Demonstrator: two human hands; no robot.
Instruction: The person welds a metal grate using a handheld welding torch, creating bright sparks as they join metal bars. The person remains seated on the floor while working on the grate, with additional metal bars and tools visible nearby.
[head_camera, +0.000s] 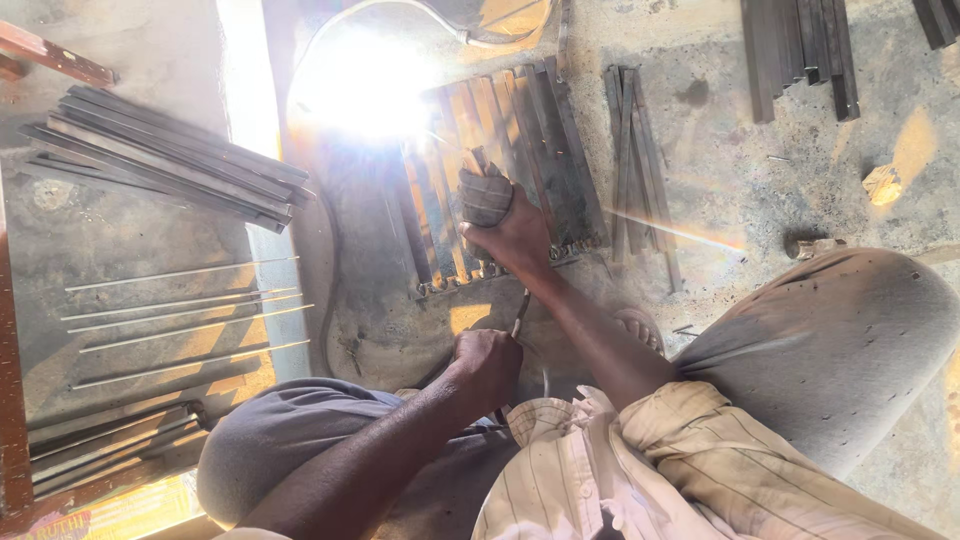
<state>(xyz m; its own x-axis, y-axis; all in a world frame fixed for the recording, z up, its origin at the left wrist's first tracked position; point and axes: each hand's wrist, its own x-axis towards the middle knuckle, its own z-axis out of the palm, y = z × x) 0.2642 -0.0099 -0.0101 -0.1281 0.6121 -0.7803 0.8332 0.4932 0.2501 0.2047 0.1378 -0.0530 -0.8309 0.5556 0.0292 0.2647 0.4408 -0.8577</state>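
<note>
My right hand (515, 235) is clenched on a cloth-wrapped handle (486, 195) that points toward a blinding white welding glare (365, 85). Under it, on the concrete floor, lies a row of flat metal bars (545, 160) set side by side, like a grille. My left hand (487, 365) is closed lower down, between my knees, around a thin dark rod or cable (520, 315) that runs up toward the right hand. The tip at the arc is lost in the glare.
A stack of dark metal strips (170, 160) lies at the left, with several thin welding rods (180, 310) below it. More bars lie at the top right (800, 50) and beside the grille (640, 170). A white cable (440, 25) curves at the top. My sandalled foot (640, 328) rests near the grille.
</note>
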